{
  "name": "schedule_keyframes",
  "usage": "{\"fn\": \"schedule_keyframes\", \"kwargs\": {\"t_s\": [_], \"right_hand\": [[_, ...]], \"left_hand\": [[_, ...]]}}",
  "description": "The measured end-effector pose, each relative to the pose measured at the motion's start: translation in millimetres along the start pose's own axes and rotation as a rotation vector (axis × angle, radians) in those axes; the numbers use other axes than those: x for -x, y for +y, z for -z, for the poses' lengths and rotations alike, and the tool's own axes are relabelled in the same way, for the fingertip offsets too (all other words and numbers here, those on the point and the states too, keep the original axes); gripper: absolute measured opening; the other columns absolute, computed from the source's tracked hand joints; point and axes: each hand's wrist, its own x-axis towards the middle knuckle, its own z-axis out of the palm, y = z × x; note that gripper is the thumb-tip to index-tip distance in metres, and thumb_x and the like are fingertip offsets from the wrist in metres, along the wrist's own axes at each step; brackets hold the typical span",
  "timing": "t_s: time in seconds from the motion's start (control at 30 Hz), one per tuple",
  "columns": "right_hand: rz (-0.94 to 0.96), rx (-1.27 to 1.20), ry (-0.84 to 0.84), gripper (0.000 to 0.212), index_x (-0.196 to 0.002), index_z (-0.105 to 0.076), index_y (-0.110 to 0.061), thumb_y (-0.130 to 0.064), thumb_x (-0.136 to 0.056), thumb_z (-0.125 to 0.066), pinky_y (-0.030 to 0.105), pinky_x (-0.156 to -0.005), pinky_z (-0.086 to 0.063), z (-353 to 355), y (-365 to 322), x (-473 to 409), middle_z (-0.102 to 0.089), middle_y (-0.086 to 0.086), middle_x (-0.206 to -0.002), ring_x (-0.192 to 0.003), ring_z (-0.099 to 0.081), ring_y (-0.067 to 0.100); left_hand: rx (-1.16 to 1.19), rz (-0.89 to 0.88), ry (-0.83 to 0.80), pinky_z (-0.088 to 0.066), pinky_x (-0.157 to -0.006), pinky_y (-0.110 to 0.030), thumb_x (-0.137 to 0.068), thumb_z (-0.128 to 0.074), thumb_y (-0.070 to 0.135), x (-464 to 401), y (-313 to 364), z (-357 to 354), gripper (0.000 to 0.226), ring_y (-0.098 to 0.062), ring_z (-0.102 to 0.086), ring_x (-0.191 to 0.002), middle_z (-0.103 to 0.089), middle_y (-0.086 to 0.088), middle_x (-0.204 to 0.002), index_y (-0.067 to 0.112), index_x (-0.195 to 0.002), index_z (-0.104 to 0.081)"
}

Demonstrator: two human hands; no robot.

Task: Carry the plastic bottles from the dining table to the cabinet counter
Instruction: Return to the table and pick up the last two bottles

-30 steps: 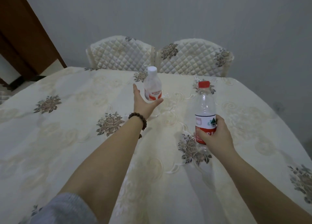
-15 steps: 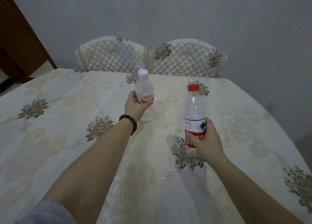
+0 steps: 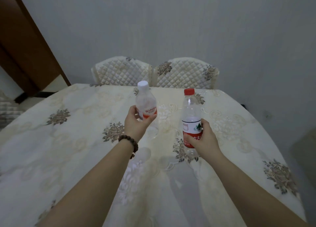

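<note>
Two plastic bottles are held above one dining table (image 3: pixel 51 158), which spreads beneath and around both hands under a cream tablecloth embroidered with grey-brown flowers. Beyond the hands, at the table's far edge, two quilted chair backs stand side by side: one chair back (image 3: pixel 122 72) past the left hand, the other chair back (image 3: pixel 186 73) past the right hand. Out to the left of the left arm a dark wooden door frame (image 3: pixel 25 43) slants up against the grey wall (image 3: pixel 188 21).

The red-capped bottle (image 3: pixel 190 110) is the taller of the two. The right hand (image 3: pixel 202 139) is wrapped around its lower half, fingers over the label, holding it upright and clear of the cloth. Its label is white above and red below, with a small green triangular mark on the white band and white characters on the red band; the hand covers part of them and the small print is too fine to read. The clear body looks empty.

The white-capped bottle (image 3: pixel 145 103) is shorter and rounder. The left hand (image 3: pixel 136 124) grips it from below and behind, thumb across the front, tilting it slightly away. Its label is white with an orange-red band; the red lettering is blurred and cannot be read. No liquid can be made out inside.

A beaded bracelet (image 3: pixel 130 143) of dark brown beads circles the left wrist, just behind the left hand.
</note>
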Motion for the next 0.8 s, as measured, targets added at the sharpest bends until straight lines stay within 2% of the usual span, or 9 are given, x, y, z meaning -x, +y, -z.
{"fn": "schedule_keyframes", "kwargs": {"t_s": [0.07, 0.2, 0.33, 0.47, 0.6, 0.73, 0.8], "right_hand": [[0.007, 0.001, -0.008, 0.066, -0.131, -0.041, -0.026, -0.019, -0.076, -0.076, 0.015, -0.073, -0.044, 1.4, -8.4, 17.8, -0.056, -0.006, -0.120, -0.100, -0.058, 0.010], [0.019, -0.024, -0.040, 0.061, -0.129, -0.043, -0.024, -0.017, -0.077, -0.075, 0.013, -0.067, -0.047, -0.4, -21.5, 52.6, -0.057, -0.002, -0.119, -0.094, -0.060, 0.009], [0.033, -0.017, -0.093, 0.065, -0.132, -0.041, -0.022, -0.018, -0.077, -0.074, 0.027, -0.078, -0.048, -15.0, -31.2, 81.0, -0.057, 0.000, -0.122, -0.104, -0.058, 0.017], [0.090, 0.008, -0.196, 0.064, -0.132, -0.040, -0.020, -0.020, -0.077, -0.074, 0.020, -0.072, -0.047, -44.3, -47.6, 106.6, -0.056, -0.001, -0.118, -0.100, -0.057, 0.017], [0.138, -0.003, -0.328, 0.067, -0.133, -0.039, -0.022, -0.023, -0.077, -0.075, 0.028, -0.078, -0.047, -84.0, -65.1, 133.0, -0.056, 0.001, -0.123, -0.104, -0.058, 0.018], [0.194, -0.024, -0.438, 0.064, -0.130, -0.041, -0.023, -0.023, -0.076, -0.076, 0.023, -0.076, -0.046, -126.5, -88.5, 169.0, -0.057, -0.003, -0.115, -0.098, -0.058, 0.015], [0.224, -0.029, -0.508, 0.059, -0.124, -0.043, -0.027, -0.022, -0.076, -0.075, 0.017, -0.070, -0.046, -147.7, -100.0, 190.8, -0.058, -0.006, -0.111, -0.096, -0.059, 0.012]], "left_hand": [[-0.013, 0.000, 0.023, -0.049, -0.071, -0.022, -0.072, -0.082, 0.031, 28.5, 9.0, 11.1, 0.047, -0.009, -0.059, -0.090, -0.062, 0.008, -0.097, 0.018, -0.107, -0.053], [-0.030, 0.007, 0.077, -0.052, -0.078, -0.030, -0.071, -0.081, 0.035, 79.9, 18.2, 39.8, 0.046, -0.014, -0.060, -0.094, -0.063, 0.005, -0.101, 0.023, -0.104, -0.052], [-0.045, 0.010, 0.172, -0.048, -0.073, -0.021, -0.073, -0.080, 0.033, 122.2, 26.2, 75.9, 0.046, -0.010, -0.058, -0.090, -0.061, 0.010, -0.097, 0.021, -0.107, -0.051], [-0.072, 0.017, 0.294, -0.043, -0.067, -0.016, -0.074, -0.080, 0.034, 155.1, 27.9, 116.8, 0.046, -0.005, -0.056, -0.086, -0.059, 0.011, -0.095, 0.019, -0.106, -0.051], [-0.085, 0.048, 0.412, -0.044, -0.067, -0.018, -0.073, -0.079, 0.037, 185.9, 25.6, 161.1, 0.046, -0.007, -0.056, -0.087, -0.059, 0.012, -0.095, 0.022, -0.105, -0.051], [-0.093, 0.081, 0.542, -0.050, -0.072, -0.026, -0.072, -0.080, 0.039, 220.7, 19.3, 214.7, 0.048, -0.012, -0.057, -0.088, -0.061, 0.005, -0.097, 0.020, -0.105, -0.052], [-0.103, 0.100, 0.612, -0.047, -0.068, -0.021, -0.072, -0.080, 0.040, 241.7, 16.1, 243.5, 0.048, -0.008, -0.055, -0.084, -0.061, 0.005, -0.096, 0.020, -0.104, -0.051]]}}
